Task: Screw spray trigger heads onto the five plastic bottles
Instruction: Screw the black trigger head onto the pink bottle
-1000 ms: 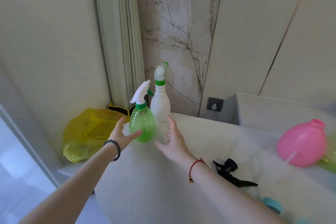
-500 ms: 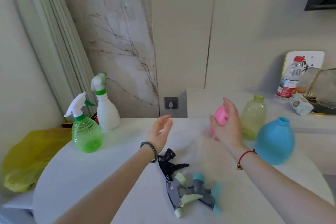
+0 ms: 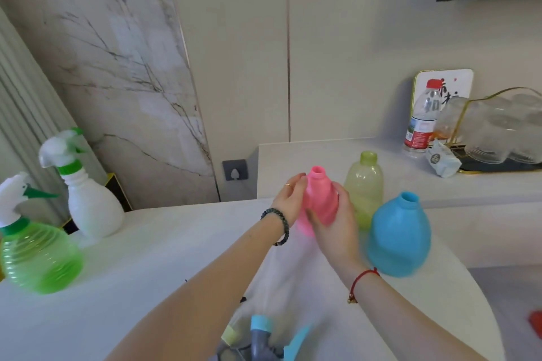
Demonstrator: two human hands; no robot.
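Observation:
A pink bottle with a bare neck is tilted between my hands above the white table. My right hand grips its right side and belly. My left hand rests against its left side with relaxed fingers. Behind it stand a yellow-green bottle and a blue bottle, both without heads. At far left a green bottle and a white bottle carry white trigger heads. Loose trigger heads lie at the bottom edge, partly hidden by my left arm.
A raised ledge behind the table holds a water bottle, a crumpled packet and a glass vessel. A wall socket sits beside it. The table's round edge curves off at right.
My hands left the green bottle at the left and moved right across the table. Both now touch the pink bottle, which is tipped in my right hand's grip. The view swung right.

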